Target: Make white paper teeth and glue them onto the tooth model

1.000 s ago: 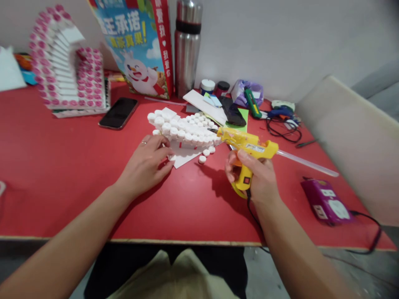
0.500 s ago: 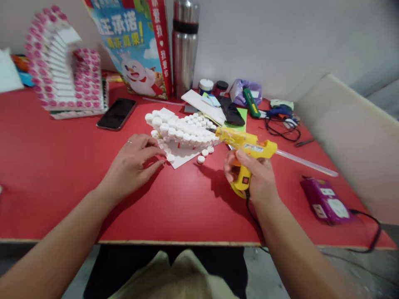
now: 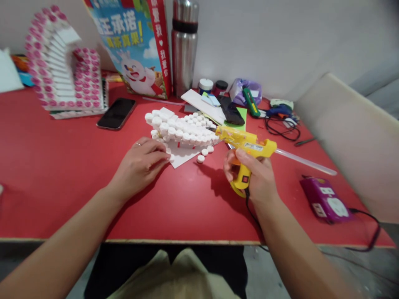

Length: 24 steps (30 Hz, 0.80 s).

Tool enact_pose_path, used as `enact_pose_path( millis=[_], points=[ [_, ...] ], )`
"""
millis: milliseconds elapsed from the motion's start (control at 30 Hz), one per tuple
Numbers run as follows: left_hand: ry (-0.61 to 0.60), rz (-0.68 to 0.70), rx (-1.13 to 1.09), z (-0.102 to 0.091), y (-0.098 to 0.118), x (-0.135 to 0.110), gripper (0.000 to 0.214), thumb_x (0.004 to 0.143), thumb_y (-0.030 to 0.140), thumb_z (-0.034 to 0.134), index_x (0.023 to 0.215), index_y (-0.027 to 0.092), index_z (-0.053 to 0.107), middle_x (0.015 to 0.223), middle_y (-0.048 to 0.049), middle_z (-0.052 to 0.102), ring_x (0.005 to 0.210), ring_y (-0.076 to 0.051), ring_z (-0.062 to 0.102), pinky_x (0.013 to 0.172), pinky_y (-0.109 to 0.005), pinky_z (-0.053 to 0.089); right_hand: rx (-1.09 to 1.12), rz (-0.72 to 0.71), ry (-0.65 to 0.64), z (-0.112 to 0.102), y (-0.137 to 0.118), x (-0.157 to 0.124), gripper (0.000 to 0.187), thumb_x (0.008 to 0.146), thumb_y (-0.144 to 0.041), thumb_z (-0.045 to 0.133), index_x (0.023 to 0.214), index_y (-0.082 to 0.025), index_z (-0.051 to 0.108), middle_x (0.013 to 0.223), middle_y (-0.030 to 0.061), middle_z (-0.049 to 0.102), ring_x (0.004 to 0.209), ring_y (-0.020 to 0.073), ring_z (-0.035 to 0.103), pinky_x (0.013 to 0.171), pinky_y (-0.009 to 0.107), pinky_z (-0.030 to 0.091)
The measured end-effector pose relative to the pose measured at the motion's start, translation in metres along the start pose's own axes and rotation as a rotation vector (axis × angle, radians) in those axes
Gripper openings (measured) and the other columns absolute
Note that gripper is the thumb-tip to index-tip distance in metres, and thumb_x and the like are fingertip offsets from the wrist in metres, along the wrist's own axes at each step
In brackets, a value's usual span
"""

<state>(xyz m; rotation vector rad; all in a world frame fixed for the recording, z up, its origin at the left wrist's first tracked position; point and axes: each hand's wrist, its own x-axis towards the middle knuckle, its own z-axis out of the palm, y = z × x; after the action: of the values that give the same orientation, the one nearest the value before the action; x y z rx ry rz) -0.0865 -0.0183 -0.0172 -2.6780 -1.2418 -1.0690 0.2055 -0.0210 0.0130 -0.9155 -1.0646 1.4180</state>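
My right hand (image 3: 252, 170) is wrapped round the handle of a yellow hot glue gun (image 3: 238, 137), a clear glue stick (image 3: 307, 162) jutting from its back. The gun's nozzle points left at a white craft piece (image 3: 179, 131) covered in rows of small white round pieces. The craft piece rests on a white card (image 3: 183, 158). At the card's front left corner, the fingers of my left hand (image 3: 143, 160) are closed together on a small white disc (image 3: 171, 158), mostly hidden by the fingertips. Several loose discs (image 3: 205, 152) lie to the right.
Left on the red table (image 3: 56, 178) stand a pink-and-white craft arch (image 3: 40, 74) and a phone (image 3: 116, 113). Behind are a printed box (image 3: 134, 54), a steel flask (image 3: 184, 58), small jars (image 3: 205, 86) and a green cutter (image 3: 251, 101). A purple power socket box (image 3: 326, 199) sits right.
My left hand has moved slightly right, and its parted thumb and fingers have closed on the white disc at the card's corner. My right hand and the glue gun have hardly moved.
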Motion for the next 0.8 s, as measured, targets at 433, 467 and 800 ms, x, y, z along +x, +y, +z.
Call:
enact_pose_path(
  millis=[433,467,800],
  points=[
    [-0.041,-0.076,-0.029,-0.0033,0.0008,-0.0004,0.015,0.097,0.027,0.065,0.105,0.018,0.074,0.112,-0.0112,0.071,0.107,-0.027,0.066,0.097,-0.045,0.051,0.002,0.0,-0.01,-0.0007,0.001,0.0009,0.027,0.083,-0.039,0.082,0.072,-0.017,0.073,0.065,0.0014,0.068,0.043,0.0114,0.06,0.04,0.022,0.043],
    [-0.035,-0.093,-0.032,-0.0042,0.0013,-0.001,0.017,0.096,0.026,0.066,0.109,0.018,0.074,0.115,-0.0119,0.07,0.111,-0.028,0.065,0.099,-0.046,0.051,-0.001,-0.001,-0.01,-0.0007,0.001,0.001,0.027,0.083,-0.04,0.082,0.072,-0.016,0.073,0.065,0.0014,0.068,0.043,0.0116,0.06,0.04,0.023,0.043],
    [0.055,-0.142,-0.037,-0.0046,0.0022,-0.0034,0.031,0.088,0.01,0.056,0.111,0.021,0.074,0.117,-0.0093,0.072,0.11,-0.027,0.066,0.1,-0.046,0.053,-0.023,-0.003,0.027,0.0004,0.0004,0.0008,0.029,0.08,-0.042,0.083,0.071,-0.017,0.071,0.064,0.0009,0.066,0.044,0.0111,0.059,0.04,0.023,0.043]
  ],
)
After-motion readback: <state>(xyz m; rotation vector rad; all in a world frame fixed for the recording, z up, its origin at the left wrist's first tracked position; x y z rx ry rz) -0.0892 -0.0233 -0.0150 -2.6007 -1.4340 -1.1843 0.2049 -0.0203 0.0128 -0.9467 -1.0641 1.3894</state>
